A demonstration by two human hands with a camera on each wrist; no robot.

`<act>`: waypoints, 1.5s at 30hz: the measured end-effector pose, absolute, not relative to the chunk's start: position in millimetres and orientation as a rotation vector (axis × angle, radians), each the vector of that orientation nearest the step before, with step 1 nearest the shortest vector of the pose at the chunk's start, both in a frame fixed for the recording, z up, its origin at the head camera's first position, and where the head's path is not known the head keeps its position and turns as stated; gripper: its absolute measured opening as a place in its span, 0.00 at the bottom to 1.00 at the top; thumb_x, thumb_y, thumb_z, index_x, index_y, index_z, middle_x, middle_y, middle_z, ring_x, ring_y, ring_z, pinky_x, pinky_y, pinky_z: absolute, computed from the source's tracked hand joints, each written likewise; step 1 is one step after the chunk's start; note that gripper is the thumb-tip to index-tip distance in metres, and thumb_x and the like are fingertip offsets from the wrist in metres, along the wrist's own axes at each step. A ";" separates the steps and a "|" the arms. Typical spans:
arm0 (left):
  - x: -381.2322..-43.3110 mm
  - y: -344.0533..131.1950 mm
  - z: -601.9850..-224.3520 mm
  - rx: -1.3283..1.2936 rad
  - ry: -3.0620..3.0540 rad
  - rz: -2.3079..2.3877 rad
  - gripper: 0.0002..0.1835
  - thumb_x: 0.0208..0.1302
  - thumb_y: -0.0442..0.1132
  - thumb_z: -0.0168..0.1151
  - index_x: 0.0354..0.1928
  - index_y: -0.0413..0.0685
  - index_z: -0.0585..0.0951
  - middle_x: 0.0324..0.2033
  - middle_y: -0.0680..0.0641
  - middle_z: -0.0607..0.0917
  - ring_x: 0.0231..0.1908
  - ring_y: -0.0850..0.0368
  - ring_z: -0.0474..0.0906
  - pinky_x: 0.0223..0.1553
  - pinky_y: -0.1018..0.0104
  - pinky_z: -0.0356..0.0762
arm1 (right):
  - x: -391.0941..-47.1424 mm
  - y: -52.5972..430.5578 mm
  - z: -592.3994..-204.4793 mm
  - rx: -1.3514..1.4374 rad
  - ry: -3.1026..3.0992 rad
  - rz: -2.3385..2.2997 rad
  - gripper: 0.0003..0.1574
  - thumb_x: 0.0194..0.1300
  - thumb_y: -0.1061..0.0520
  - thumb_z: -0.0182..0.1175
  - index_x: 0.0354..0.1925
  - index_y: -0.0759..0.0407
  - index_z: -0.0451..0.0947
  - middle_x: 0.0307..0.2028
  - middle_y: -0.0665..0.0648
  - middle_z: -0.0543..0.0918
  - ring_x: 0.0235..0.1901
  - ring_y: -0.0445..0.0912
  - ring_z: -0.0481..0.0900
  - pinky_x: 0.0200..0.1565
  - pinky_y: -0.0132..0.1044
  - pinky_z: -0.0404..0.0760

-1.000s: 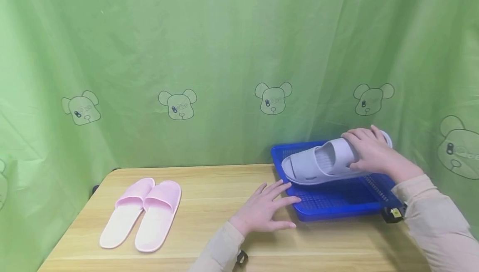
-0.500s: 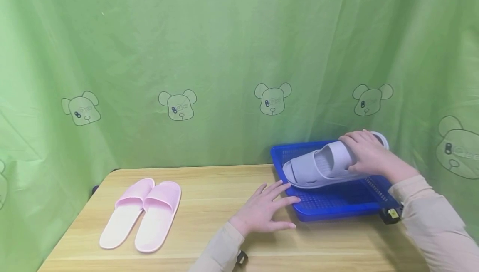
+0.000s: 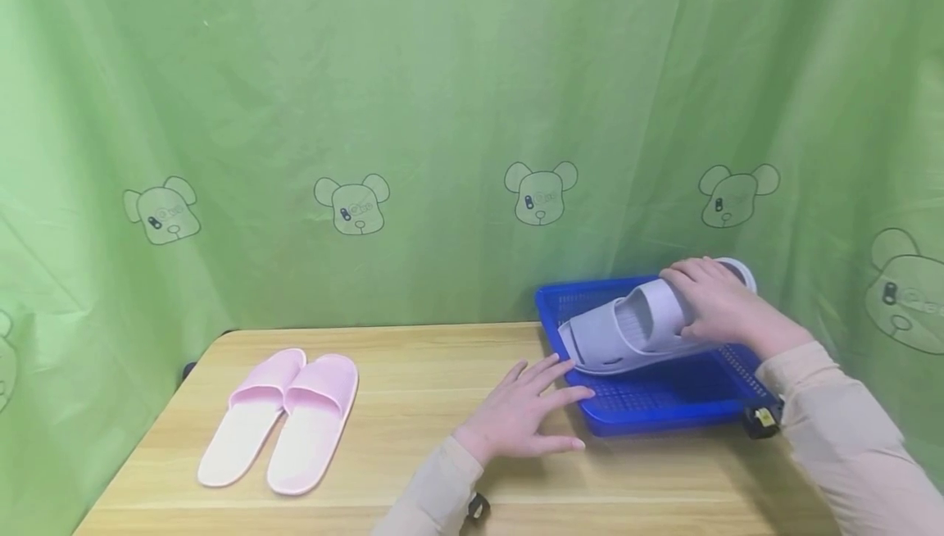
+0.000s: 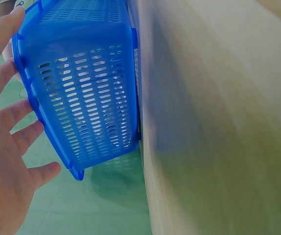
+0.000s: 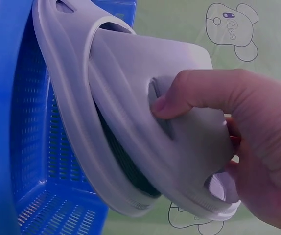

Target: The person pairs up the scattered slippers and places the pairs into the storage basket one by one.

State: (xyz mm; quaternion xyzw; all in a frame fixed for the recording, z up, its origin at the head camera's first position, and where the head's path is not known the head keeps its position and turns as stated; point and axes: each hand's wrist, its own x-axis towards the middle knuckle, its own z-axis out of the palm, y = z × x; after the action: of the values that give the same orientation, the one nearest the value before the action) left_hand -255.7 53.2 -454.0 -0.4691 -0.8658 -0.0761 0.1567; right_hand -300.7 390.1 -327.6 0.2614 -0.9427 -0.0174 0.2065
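Observation:
My right hand grips a pair of pale grey slippers, nested into each other, over the blue plastic basket. They tilt, toes low at the basket's left side and heels raised to the right. In the right wrist view, my thumb presses by a slot in one slipper's upper; the other fingers are mostly hidden behind it. My left hand has its fingers spread, fingertips right at the basket's left rim. The left wrist view shows these fingers along the rim, curled around nothing.
A pair of pink slippers lies on the left part of the wooden table, toes away from me. A green curtain with bear faces hangs behind the table and along both sides. The basket stands at the table's back right.
My right hand has shifted a little left and down with the grey slippers, bringing them lower in the basket. The left hand stays where it was.

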 end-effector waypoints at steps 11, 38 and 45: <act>-255.8 53.6 -454.3 -1.342 -2.475 -0.207 0.38 0.61 0.75 0.46 0.72 0.77 0.57 0.77 0.54 0.51 0.77 0.52 0.49 0.72 0.43 0.56 | -299.7 386.5 -324.8 0.651 -2.721 -0.104 0.57 0.27 0.56 0.76 0.60 0.69 0.70 0.57 0.73 0.73 0.59 0.69 0.66 0.60 0.72 0.63; -254.7 54.5 -453.9 -1.342 -2.464 -0.208 0.38 0.62 0.75 0.45 0.72 0.75 0.58 0.77 0.54 0.51 0.77 0.52 0.48 0.72 0.43 0.58 | -294.8 373.2 -325.3 0.616 -2.759 -0.044 0.50 0.48 0.41 0.73 0.63 0.65 0.70 0.60 0.74 0.73 0.65 0.72 0.60 0.64 0.73 0.60; -254.6 54.6 -453.7 -1.345 -2.468 -0.212 0.38 0.62 0.75 0.46 0.72 0.75 0.58 0.77 0.54 0.51 0.77 0.52 0.48 0.72 0.43 0.58 | -301.1 370.7 -320.5 0.598 -2.818 -0.066 0.50 0.53 0.38 0.70 0.64 0.64 0.69 0.61 0.75 0.71 0.64 0.72 0.60 0.64 0.73 0.58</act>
State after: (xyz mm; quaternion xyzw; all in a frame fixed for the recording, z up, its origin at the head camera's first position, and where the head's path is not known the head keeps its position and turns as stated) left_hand -254.6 54.6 -453.7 -0.4709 -0.8643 -0.0741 0.1608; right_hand -301.1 370.7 -320.5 0.2057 -0.9697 -0.0228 0.1297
